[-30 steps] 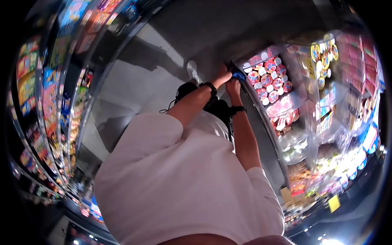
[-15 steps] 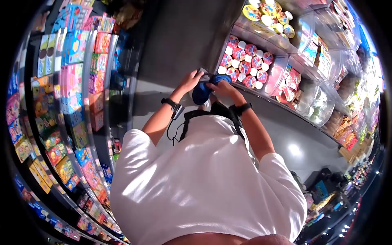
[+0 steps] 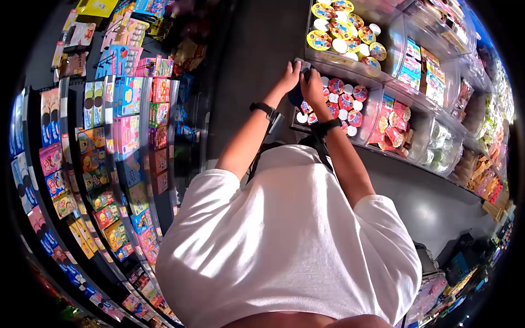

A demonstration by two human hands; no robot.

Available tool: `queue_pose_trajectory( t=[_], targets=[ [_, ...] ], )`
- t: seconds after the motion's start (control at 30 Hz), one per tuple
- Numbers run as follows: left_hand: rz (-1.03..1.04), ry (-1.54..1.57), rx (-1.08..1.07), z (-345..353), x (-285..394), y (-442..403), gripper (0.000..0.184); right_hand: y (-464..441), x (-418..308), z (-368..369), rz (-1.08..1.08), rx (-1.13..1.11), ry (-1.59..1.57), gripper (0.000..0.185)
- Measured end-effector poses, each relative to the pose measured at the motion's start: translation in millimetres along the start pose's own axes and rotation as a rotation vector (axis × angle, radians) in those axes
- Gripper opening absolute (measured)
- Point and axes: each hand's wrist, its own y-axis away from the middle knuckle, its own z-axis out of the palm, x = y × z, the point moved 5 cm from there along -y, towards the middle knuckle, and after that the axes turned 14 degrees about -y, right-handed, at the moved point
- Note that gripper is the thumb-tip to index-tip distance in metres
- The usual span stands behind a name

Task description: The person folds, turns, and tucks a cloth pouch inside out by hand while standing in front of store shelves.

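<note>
In the head view, both my hands are out in front at the edge of the clear bins. My left hand (image 3: 287, 80) is closed on the grey end of a dark blue and grey cloth (image 3: 295, 97). Beside it, my right hand (image 3: 313, 89) has its fingers wrapped on the same cloth, whose blue part hangs below and is partly hidden by the hands. Just right of my right hand lie red-lidded snack cups (image 3: 345, 101) in a bin. What kind of cloth it is, I cannot make out.
Shelves of boxed sweets (image 3: 127, 134) run along the left. On the right are tiered clear bins, with yellow-lidded cups (image 3: 319, 40) and red packets (image 3: 395, 136). Grey floor (image 3: 421, 205) shows below them.
Both hands have moved forward, up in the view and to the right with the cloth, from over the floor to the bin's corner. The shelves have shifted in view as well.
</note>
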Motion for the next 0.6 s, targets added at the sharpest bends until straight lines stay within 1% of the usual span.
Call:
queue_pose_trajectory(
  t=[0.03, 0.1, 0.13, 0.17, 0.23, 0.27, 0.3, 0.37, 0.4, 0.43, 0.47, 0.5, 0.53, 0.57, 0.6],
  targets=[
    [-0.030, -0.010, -0.057, 1.0, -5.7, -5.8, 0.075, -4.6, 3.3, 1.2, 0.041, -0.001, 0.000, 0.027],
    [-0.023, -0.058, -0.090, 4.0, -18.2, -7.0, 0.075, -5.4, 8.4, 2.8, 0.059, -0.034, 0.014, 0.029],
    [0.042, -0.093, -0.055, 8.3, -26.4, -0.3, 0.068, -2.4, 11.0, 3.9, 0.028, -0.063, 0.034, 0.032],
    [0.039, -0.092, -0.056, 18.9, -48.4, 6.3, 0.068, 1.9, 9.1, 0.8, 0.030, -0.065, 0.034, 0.032],
    [0.220, -0.315, -0.023, 29.3, -76.7, 27.7, 0.043, 26.1, 2.7, 0.2, 0.151, -0.257, -0.012, 0.034],
    [0.155, -0.291, -0.103, 25.4, -81.6, 46.7, 0.044, 37.7, -1.9, -2.3, 0.196, -0.353, -0.002, 0.034],
    [0.092, -0.266, -0.179, 16.8, -81.7, 63.8, 0.046, 47.6, -14.8, -4.8, 0.183, -0.390, -0.066, 0.032],
    [0.010, -0.307, -0.358, 5.7, -83.2, 88.3, 0.052, 76.0, -3.4, 3.2, 0.342, -0.615, -0.024, 0.037],
    [0.055, -0.350, -0.403, -1.9, -73.6, 95.5, 0.057, 79.1, -8.2, 4.5, 0.351, -0.616, -0.025, 0.037],
    [0.009, -0.338, -0.531, -4.1, -65.4, 97.5, 0.060, 78.7, -15.4, 3.1, 0.292, -0.556, -0.019, 0.033],
    [0.073, -0.353, -0.512, 13.6, -80.8, 89.9, 0.063, 79.1, -22.0, 2.0, 0.238, -0.494, -0.010, 0.029],
    [0.143, -0.365, -0.489, 11.2, -60.8, 84.6, 0.066, 75.9, -17.6, 5.3, 0.191, -0.480, 0.030, 0.027],
    [0.031, -0.220, -0.441, 6.7, -46.2, 75.9, 0.071, 69.5, -12.2, 6.7, 0.163, -0.410, 0.027, 0.026],
    [0.011, -0.210, -0.453, 1.3, -29.1, 61.9, 0.071, 61.3, -11.1, 6.7, 0.137, -0.340, 0.027, 0.026],
    [-0.053, -0.180, -0.461, -0.6, -16.6, 47.8, 0.071, 48.2, -6.5, 8.2, 0.180, -0.295, 0.026, 0.025]
  ],
)
